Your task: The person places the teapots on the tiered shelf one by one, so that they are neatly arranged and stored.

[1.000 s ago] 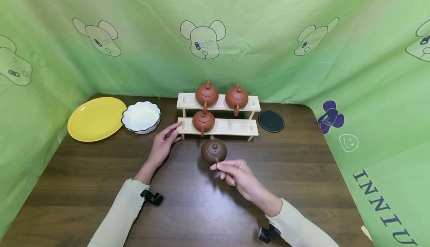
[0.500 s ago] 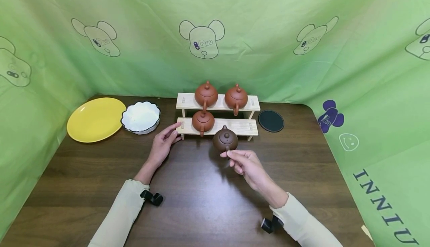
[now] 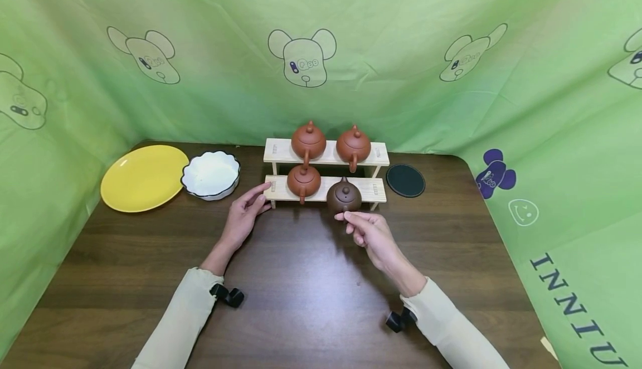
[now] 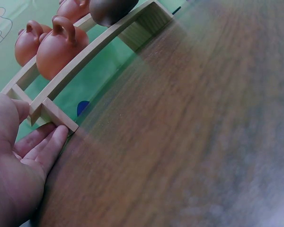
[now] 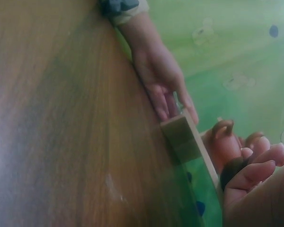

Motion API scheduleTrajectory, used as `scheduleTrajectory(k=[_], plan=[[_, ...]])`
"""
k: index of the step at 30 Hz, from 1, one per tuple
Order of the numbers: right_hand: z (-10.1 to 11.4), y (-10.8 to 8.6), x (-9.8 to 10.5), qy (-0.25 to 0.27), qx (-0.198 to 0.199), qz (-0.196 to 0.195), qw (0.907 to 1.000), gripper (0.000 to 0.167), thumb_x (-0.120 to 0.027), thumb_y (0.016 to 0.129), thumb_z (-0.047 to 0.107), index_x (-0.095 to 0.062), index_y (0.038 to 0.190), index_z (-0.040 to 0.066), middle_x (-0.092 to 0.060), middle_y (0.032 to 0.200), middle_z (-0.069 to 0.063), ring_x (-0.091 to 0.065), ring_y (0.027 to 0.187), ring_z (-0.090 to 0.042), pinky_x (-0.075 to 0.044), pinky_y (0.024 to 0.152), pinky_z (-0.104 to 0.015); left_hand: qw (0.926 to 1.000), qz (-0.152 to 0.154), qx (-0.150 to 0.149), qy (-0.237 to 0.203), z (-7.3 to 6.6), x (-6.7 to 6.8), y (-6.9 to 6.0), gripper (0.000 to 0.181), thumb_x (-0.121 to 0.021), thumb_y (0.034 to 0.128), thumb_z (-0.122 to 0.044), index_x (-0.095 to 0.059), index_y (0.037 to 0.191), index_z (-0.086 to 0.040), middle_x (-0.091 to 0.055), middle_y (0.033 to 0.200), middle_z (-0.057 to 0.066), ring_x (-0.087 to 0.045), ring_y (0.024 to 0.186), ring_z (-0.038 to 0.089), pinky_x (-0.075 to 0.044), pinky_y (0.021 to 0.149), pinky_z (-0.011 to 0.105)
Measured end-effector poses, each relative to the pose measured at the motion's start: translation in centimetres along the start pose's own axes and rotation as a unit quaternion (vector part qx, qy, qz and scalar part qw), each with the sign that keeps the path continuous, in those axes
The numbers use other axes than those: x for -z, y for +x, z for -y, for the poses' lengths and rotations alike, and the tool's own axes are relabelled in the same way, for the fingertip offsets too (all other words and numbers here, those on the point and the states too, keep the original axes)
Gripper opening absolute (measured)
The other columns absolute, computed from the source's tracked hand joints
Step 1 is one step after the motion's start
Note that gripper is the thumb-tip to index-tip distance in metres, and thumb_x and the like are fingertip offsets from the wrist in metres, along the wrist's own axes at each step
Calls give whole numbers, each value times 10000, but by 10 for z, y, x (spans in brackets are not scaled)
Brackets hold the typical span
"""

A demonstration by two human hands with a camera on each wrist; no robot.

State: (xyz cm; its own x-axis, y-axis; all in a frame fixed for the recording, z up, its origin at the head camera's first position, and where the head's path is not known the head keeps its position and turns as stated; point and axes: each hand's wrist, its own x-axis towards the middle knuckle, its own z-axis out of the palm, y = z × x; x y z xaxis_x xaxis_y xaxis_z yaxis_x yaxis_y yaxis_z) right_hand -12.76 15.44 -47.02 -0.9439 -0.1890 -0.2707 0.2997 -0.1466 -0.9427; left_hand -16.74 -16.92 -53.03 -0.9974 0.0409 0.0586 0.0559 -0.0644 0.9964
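In the head view, a dark brown teapot (image 3: 344,195) is at the right part of the lower board of a two-tier wooden rack (image 3: 368,189). My right hand (image 3: 373,239) pinches its handle between thumb and fingers. Whether its base touches the board I cannot tell. My left hand (image 3: 242,215) holds the rack's left end, thumb at the board and fingers by the leg, as the left wrist view shows. A reddish clay teapot (image 3: 304,181) sits left on the same board. Above stand two more, a left teapot (image 3: 309,141) and a right teapot (image 3: 353,145).
A yellow oval plate (image 3: 142,179) lies at the far left, with a white scalloped bowl (image 3: 210,174) beside it. Right of the rack is a black round coaster (image 3: 405,180). Green printed cloth (image 3: 391,101) walls the back and sides of the brown table (image 3: 301,324).
My right hand has carried the dark brown teapot rightward and away from me, from in front of the rack to the lower board. My left hand has stayed at the rack's end.
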Motion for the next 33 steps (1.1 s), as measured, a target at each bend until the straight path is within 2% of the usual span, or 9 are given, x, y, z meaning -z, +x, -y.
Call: scheduleTrajectory(k=[11,18,33], plan=[[3,16,1,168,-21,-80,9998,227,-670,1100,150,-871,995,144,-612,703,55,-414,517,-22,-293,448,-113,10000,-10,30,-27,0,0,-1,405,-529,1160,6,-594,1557,54,-548,1619,215,-668,1221,35,-646,1049,267],[6,24,-1,277,58,-136,9995,252,-660,1104,135,-868,968,171,-615,707,61,-421,518,-8,-311,438,-102,10000,23,-2,-1,1,1,0,406,-536,1162,-8,-595,1560,46,-550,1623,208,-667,1234,36,-645,1050,265],[7,39,2,-16,217,-62,9997,221,-664,1111,188,-845,983,178,-612,719,76,-441,548,-38,-318,487,-128,10000,12,-5,7,1,1,-1,409,-530,1164,-7,-588,1565,49,-551,1618,216,-668,1223,40,-640,1058,263]])
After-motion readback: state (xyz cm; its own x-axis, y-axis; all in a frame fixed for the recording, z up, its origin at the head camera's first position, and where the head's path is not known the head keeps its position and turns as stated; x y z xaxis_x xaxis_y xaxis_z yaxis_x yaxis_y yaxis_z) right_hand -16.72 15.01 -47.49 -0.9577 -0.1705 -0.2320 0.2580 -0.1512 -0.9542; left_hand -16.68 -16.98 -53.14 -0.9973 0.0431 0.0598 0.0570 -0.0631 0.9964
